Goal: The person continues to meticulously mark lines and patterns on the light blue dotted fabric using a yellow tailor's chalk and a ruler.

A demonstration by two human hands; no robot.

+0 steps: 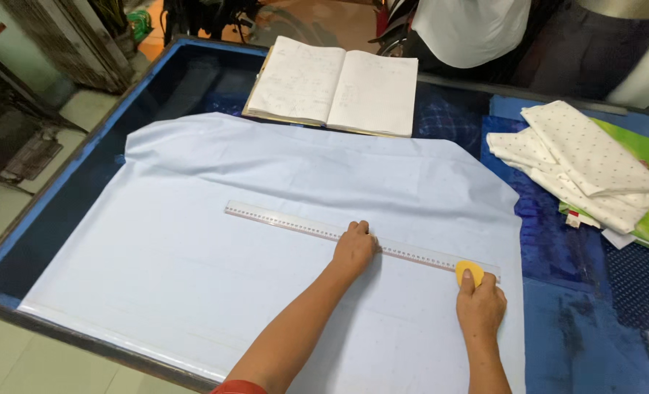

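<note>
A: Blue cutting table (156, 80), pale blue cloth (193, 277) spread flat across it.

B: Left hand (353, 248) presses down mid-ruler (295, 225), likely to stop it slipping. Right hand (479, 305) pinches yellow chalk (469, 272) against the ruler's right end.

A: Obstacles?

B: None close. Open notebook (335, 84) at the far edge, folded dotted fabric (583, 164) by the right edge.

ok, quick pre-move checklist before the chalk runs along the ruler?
1. Left hand pressing on clear ruler: ok.
2. Right hand holding yellow tailor's chalk at the ruler's right end: ok.
3. Pale blue fabric flat under the ruler: ok, folds only near the far edge.
4. Open notebook and folded dotted cloth away from the ruler: ok.
5. Chalk edge sharpness: cannot tell.
</note>
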